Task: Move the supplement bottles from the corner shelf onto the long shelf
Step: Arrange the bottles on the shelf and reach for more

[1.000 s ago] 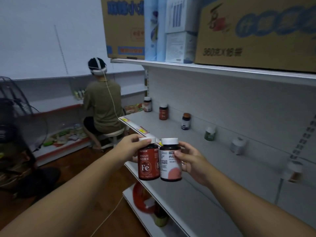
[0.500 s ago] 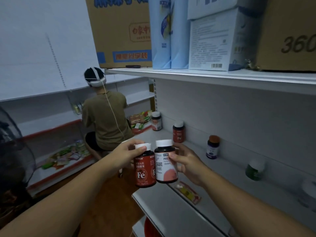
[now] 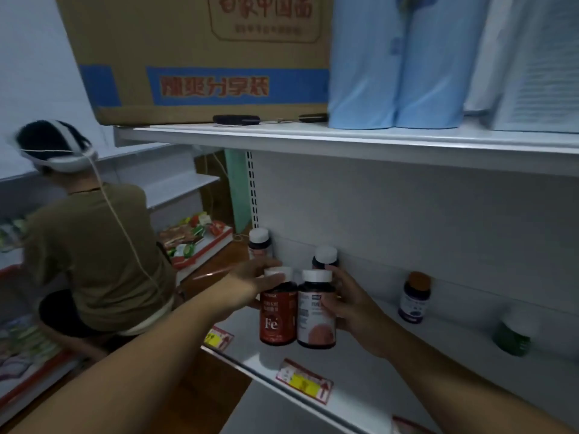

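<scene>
Bottles come first: the red Fe bottle (image 3: 277,311) is gripped near its cap by the left hand (image 3: 250,285), and the pink-label bottle (image 3: 316,311) beside it, touching, is wrapped by the right hand (image 3: 347,303). Both hang above the long shelf (image 3: 360,364), near its front edge, not yet set down. Four bottles already stand along the shelf's back edge: two white-capped ones (image 3: 259,242) behind the hands, a brown-capped one (image 3: 415,297) and a green one (image 3: 512,335) toward the right. So placement looks underway, with this pair left to land; whether any remain on the corner shelf cannot be told. Compared with a second ago, the hands sit closer to the back row and further over the shelf.
</scene>
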`<state>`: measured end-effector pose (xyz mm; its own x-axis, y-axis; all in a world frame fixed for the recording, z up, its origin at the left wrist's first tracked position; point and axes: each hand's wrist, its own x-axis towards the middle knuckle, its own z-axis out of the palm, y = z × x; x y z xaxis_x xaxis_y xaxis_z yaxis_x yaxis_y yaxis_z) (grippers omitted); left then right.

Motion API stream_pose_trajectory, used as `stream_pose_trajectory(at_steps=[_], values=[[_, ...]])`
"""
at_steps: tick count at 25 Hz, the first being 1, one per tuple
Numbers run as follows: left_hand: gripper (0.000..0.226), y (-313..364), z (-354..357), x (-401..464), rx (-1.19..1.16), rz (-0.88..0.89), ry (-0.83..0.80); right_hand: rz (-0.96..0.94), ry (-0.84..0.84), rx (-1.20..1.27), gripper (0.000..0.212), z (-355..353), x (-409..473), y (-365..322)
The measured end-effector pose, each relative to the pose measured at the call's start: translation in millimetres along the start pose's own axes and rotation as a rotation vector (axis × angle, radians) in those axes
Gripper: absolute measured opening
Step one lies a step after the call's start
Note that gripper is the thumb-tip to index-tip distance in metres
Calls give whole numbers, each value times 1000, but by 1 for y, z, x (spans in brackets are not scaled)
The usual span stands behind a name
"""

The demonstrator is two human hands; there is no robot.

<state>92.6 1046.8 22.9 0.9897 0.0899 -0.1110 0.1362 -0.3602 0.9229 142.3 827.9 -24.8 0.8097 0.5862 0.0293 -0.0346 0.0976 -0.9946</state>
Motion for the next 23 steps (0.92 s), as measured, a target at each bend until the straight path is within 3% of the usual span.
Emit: stream_pose_trajectory(at_steps=[6, 11, 14, 19, 23], values=[[32, -37, -73, 42, -46, -27, -63, -148, 268, -500, 48, 67, 85, 22], [26, -63, -95, 58, -85, -39, -95, -127, 496, -691, 56, 78, 148, 37], [33, -68, -97, 61, -95, -59, -93, -113, 500, -747, 54, 72, 173, 40], [21, -64, -99, 61, -76, -32, -118, -28, 396, -745, 56, 71, 187, 51], [24, -46, -93, 62, -69, 20, -160, -130, 470, -637, 54, 72, 147, 34]])
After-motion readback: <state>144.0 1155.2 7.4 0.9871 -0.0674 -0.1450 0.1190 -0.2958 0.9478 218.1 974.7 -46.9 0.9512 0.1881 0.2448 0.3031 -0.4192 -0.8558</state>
